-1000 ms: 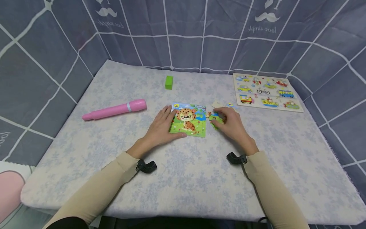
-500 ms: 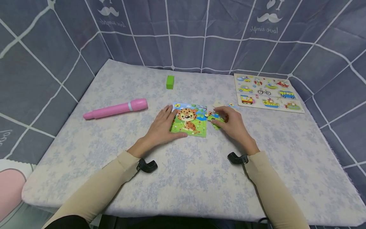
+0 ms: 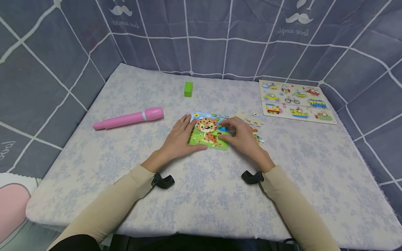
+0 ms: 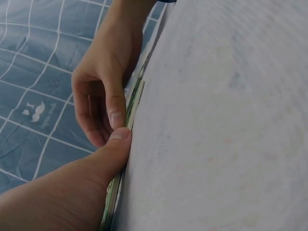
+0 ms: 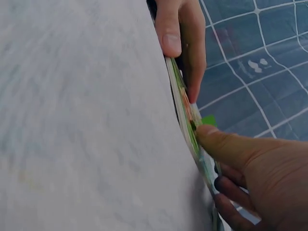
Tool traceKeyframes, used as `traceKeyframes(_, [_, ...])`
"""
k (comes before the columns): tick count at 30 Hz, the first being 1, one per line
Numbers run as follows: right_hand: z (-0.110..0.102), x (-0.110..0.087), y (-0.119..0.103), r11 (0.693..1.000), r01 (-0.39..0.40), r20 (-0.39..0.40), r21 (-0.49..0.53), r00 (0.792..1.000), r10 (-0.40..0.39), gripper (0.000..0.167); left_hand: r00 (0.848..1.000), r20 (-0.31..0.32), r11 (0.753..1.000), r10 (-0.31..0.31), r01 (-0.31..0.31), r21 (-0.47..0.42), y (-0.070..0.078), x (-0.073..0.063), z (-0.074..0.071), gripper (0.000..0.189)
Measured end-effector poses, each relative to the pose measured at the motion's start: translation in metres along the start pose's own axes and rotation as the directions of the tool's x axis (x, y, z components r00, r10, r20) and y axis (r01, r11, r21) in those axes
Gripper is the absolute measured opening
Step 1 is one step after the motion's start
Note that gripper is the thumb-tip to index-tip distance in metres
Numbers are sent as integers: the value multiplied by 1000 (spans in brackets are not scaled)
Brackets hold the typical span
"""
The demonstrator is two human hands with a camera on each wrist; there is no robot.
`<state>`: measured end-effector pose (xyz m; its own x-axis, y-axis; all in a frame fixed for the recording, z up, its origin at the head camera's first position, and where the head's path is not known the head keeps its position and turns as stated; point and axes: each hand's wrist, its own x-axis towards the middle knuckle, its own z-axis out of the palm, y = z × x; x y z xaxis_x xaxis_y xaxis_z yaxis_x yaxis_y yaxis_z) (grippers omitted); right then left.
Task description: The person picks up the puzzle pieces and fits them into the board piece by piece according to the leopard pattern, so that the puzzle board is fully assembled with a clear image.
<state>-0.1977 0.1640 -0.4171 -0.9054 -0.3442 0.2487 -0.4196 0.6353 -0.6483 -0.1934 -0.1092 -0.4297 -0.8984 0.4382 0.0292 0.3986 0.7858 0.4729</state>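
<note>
A square jigsaw puzzle board (image 3: 207, 137) with a spotted leopard cub picture lies at mid table. My left hand (image 3: 177, 139) rests along its left side, fingers straight, thumb at the near edge. Over the board's right part, my right hand (image 3: 243, 137) pinches a blue-and-green puzzle piece (image 3: 222, 129) between thumb and fingers; the piece is partly hidden. The left wrist view has the left thumb (image 4: 118, 139) against the board's edge. In the right wrist view the right thumb (image 5: 211, 137) touches the board's top side. Just beyond the right hand lie loose puzzle pieces (image 3: 255, 120).
Towards the back right lies a wooden vehicle puzzle board (image 3: 296, 103). A green block (image 3: 188, 89) stands at the back, and a pink baton-shaped object (image 3: 128, 118) lies to the left. Grey gridded cloth (image 3: 207, 38) hangs behind the table (image 3: 201, 202).
My right hand has moved left, from the loose pieces onto the board's right part, bringing a puzzle piece along. More loose pieces now show behind it. The left hand stays on the board.
</note>
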Motion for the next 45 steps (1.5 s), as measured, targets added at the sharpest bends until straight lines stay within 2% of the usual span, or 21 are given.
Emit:
traceKeyframes(14, [5, 2, 2, 997, 15, -1, -75, 1000, -16, 26, 1000, 7, 1000, 5, -5, -4, 3, 0, -1, 113])
traceKeyframes(18, [4, -2, -3, 990, 76, 1, -116, 997, -76, 33, 1000, 16, 1000, 5, -5, 5, 4, 1, 0, 113])
traceKeyframes(21, [4, -5, -9, 979, 151, 36, -138, 988, -147, 38, 1000, 21, 1000, 6, -7, 12, 6, 1, -1, 112])
traceKeyframes(24, [4, -8, -12, 968, 199, 98, -154, 978, -185, 39, 1000, 21, 1000, 6, -6, 14, 6, 2, -1, 112])
traceKeyframes(28, [3, -12, -15, 959, 205, 147, -195, 973, -178, 39, 1000, 22, 1000, 10, -10, 18, 6, 3, -1, 112])
traceKeyframes(33, [2, -12, -15, 957, 204, 169, -204, 971, -171, 41, 1000, 24, 1000, 6, -6, 19, 4, 4, 0, 114])
traceKeyframes(36, [4, -11, -12, 957, 215, 153, -196, 970, -187, 39, 1000, 19, 1000, 3, -3, 13, 3, 3, 0, 114])
traceKeyframes(40, [6, -9, -7, 957, 228, 91, -180, 972, -215, 36, 1000, 6, 1000, 0, 0, 4, 2, 1, -1, 113])
traceKeyframes(45, [4, -10, -2, 960, 206, 48, -190, 978, -201, 33, 1000, 5, 1000, 1, -1, 5, 1, 0, 0, 114])
